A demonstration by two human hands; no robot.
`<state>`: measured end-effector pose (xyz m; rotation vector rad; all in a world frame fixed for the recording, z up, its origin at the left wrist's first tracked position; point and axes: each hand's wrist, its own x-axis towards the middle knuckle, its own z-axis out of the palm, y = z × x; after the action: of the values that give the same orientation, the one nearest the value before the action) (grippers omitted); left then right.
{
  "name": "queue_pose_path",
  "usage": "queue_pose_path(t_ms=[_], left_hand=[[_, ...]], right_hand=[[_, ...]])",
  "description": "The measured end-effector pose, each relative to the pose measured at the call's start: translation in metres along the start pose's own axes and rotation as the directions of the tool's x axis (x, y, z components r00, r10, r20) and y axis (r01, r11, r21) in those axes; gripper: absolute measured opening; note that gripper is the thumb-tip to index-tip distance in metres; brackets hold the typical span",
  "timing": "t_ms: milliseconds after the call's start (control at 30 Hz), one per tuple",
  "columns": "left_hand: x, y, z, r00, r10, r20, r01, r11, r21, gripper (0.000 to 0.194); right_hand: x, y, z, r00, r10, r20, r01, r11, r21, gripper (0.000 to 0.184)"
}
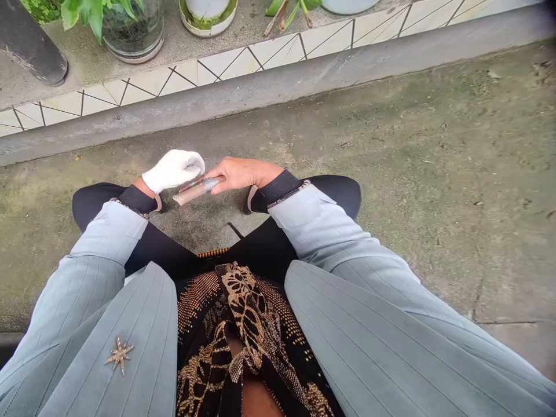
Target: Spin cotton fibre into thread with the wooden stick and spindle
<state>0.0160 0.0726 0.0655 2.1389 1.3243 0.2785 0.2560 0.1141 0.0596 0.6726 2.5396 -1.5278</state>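
In the head view, my left hand (176, 169) wears a white glove. Its fingers are curled together beside the far side of the piece in my other hand; what they pinch, if anything, is hidden. My bare right hand (243, 172) grips a short wooden stick (191, 194) with a pale cut end pointing left. Silvery wire (211, 184) is wound around the stick close to my right fingers. A thin reddish strip (191, 184) runs along the stick's far side. Both hands are between my bent knees, above the concrete ground.
A raised ledge with a tiled edge (282, 49) crosses the far side. On it stand a glass jar with a plant (134, 35), a mossy dish (208, 23) and a dark pipe (32, 40). Concrete ground (434, 174) stretches to the right.
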Motion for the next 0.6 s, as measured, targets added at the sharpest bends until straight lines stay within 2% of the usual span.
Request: queue_pose_path(t_ms=[200,333,500,533,600], left_hand=[[-0.002,0.0,0.002,0.997,-0.046,-0.058,0.038,0.989,-0.144,0.03],[0.004,-0.008,0.01,0.99,-0.11,-0.091,0.079,0.953,-0.294,0.026],[0.012,-0.018,0.027,0.969,-0.143,-0.2,0.024,0.866,-0.5,0.023],[0.012,-0.018,0.029,0.963,-0.169,-0.208,0.027,0.834,-0.552,0.024],[0.01,-0.015,0.033,0.959,-0.235,-0.157,0.078,0.756,-0.65,0.028]], right_hand=[[-0.003,-0.001,0.001,0.986,-0.13,-0.103,0.127,0.991,-0.036,0.024],[-0.006,0.001,0.0,0.966,-0.16,-0.204,0.163,0.987,-0.001,0.027],[-0.013,-0.005,-0.004,0.97,-0.071,-0.234,0.103,0.986,0.129,0.028],[-0.014,-0.006,-0.005,0.965,-0.042,-0.26,0.087,0.982,0.165,0.03],[-0.014,-0.006,-0.007,0.945,0.026,-0.326,0.053,0.972,0.229,0.036]])
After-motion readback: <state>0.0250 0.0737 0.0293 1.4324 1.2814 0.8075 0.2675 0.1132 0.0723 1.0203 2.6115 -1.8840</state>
